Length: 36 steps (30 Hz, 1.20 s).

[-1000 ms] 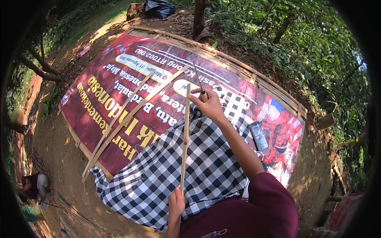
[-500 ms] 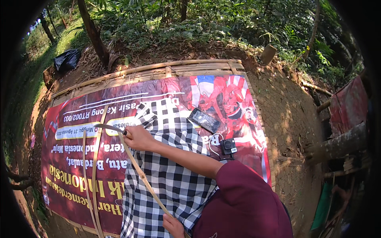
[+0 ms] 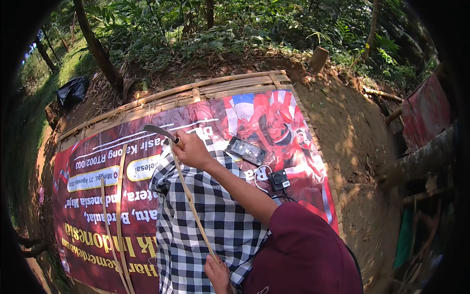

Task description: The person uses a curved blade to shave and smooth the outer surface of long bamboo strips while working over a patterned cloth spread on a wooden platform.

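Observation:
My right hand (image 3: 193, 150) is closed around the handle of a knife with a curved dark blade (image 3: 157, 130), held at the far end of a thin bamboo strip (image 3: 188, 195). The blade points left and lies close to the strip's tip; whether it touches cannot be made out. Down near my body, my left hand (image 3: 217, 274) grips the near end of the same strip. Beneath the strip, a black-and-white checked cloth (image 3: 210, 210) spreads over my lap and onto the banner. Two more bamboo strips (image 3: 119, 210) lie side by side on the left.
A dark red printed banner (image 3: 98, 235) covers a bamboo platform (image 3: 215, 90). Right of the cloth lie a phone (image 3: 246, 150) and a small black device (image 3: 279, 180) with a cable. Beyond are a tree trunk (image 3: 100, 49), a stump (image 3: 319, 59) and a black plastic bag (image 3: 72, 90).
My right hand with the knife has moved away from me and slightly right, toward the strip's far end. The strip now stands steeper, and the cloth's far part has shifted.

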Each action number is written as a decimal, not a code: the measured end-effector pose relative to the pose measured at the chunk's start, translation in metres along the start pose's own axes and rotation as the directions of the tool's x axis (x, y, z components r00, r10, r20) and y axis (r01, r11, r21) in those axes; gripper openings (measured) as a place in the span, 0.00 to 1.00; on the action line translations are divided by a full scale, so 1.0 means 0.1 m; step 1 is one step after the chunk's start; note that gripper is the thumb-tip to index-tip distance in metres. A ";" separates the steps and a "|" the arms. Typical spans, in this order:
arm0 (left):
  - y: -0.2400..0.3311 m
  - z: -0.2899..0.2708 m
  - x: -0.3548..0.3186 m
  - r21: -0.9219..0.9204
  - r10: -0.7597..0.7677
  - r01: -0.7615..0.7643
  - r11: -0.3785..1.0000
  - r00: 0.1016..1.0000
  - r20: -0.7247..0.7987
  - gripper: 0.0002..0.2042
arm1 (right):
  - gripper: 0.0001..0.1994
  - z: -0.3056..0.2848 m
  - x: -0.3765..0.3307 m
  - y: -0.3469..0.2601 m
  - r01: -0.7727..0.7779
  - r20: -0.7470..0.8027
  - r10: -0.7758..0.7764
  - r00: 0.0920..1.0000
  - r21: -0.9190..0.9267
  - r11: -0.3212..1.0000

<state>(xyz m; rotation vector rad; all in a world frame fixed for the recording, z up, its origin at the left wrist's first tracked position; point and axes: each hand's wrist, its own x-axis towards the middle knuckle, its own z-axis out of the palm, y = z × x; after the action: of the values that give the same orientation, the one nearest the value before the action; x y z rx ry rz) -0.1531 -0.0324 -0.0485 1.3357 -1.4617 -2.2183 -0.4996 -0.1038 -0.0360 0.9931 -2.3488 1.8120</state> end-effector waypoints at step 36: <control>-0.33 0.50 0.77 0.373 -0.265 0.047 0.926 0.785 0.560 0.25 | 0.13 -2.14 -1.12 0.97 -0.596 -0.478 0.531 0.699 0.022 0.803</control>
<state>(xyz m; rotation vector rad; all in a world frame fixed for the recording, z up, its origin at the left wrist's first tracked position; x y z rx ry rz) -0.2254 -0.0265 -0.1134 0.8645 -2.0976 -2.7675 -0.5343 0.1483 -0.0916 -0.2360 -2.5457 1.7261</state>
